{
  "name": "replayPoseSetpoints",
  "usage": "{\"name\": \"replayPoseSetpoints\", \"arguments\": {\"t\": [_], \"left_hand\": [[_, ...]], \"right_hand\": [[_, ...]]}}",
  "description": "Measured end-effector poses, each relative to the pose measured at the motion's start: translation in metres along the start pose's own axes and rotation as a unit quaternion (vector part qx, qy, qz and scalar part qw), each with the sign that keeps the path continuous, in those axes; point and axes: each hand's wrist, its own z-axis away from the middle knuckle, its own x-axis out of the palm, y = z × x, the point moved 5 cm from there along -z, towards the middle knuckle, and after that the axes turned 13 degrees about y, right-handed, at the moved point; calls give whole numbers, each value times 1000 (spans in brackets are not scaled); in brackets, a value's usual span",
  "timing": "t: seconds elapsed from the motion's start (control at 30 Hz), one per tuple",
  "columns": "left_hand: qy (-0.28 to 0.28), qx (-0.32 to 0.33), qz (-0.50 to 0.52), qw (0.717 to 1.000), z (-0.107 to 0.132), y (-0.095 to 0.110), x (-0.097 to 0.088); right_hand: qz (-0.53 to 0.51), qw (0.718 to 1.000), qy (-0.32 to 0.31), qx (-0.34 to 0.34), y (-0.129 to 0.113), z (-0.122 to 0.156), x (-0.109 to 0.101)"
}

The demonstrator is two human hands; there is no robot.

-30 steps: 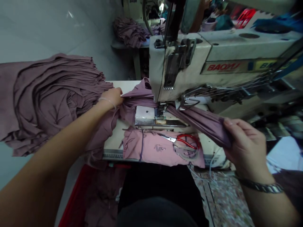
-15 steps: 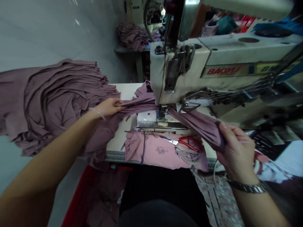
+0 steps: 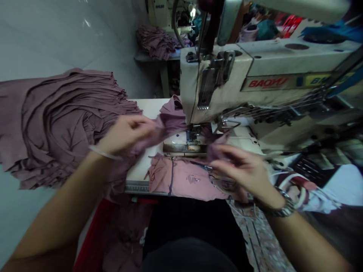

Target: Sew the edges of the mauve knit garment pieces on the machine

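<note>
A strip of mauve fabric (image 3: 172,122) runs under the foot of the cream sewing machine (image 3: 255,79). My left hand (image 3: 127,134) is closed on the strip just left of the needle, though it is blurred by motion. My right hand (image 3: 241,170) is blurred too, in front of the machine bed over the red-handled scissors (image 3: 207,167), with a bunch of the mauve fabric by its fingers. A pink cloth (image 3: 184,179) lies over the table's front edge.
A tall stack of mauve fabric pieces (image 3: 62,121) fills the left of the table. A red bin (image 3: 93,241) with more fabric stands below. Another machine and fabric pile (image 3: 155,39) are behind. Patterned floor shows at the right.
My right hand has swung left from the far right end of the strip to the front of the machine bed. My left hand has pulled back slightly toward me, and the stretched strip has slackened.
</note>
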Motion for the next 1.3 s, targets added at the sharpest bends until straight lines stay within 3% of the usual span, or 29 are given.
{"name": "replayPoseSetpoints", "arguments": {"t": [0.03,0.07,0.13,0.2,0.3,0.47,0.57,0.67,0.77,0.9,1.03,1.13,1.3], "left_hand": [[-66,102,27,992,6,18,26],[-101,210,13,972,14,32,50],[-34,341,-82,936,24,44,81],[48,396,-183,898,33,43,98],[94,422,-239,869,50,39,103],[86,380,-239,889,54,36,101],[60,356,-186,914,23,29,96],[5,343,-123,931,-19,19,88],[-25,343,-94,934,-34,19,83],[73,356,-139,921,7,35,89],[84,395,-198,893,55,44,112],[91,363,-238,896,59,43,117],[127,313,-294,894,54,51,115]], "right_hand": [[72,988,-95,-99,-8,0,15],[148,959,-159,-184,-12,2,27],[290,890,-197,-292,-7,0,35],[378,841,-190,-338,3,-2,31],[402,812,-185,-381,9,0,21],[367,823,-167,-399,-2,8,27],[386,826,-159,-378,-8,3,39],[447,834,-110,-304,-9,-11,46],[494,832,-58,-244,-9,-20,47],[460,842,-63,-275,-11,-11,50],[364,875,-132,-290,-2,3,45],[315,881,-187,-301,5,6,38],[330,882,-148,-303,3,2,38]]}}
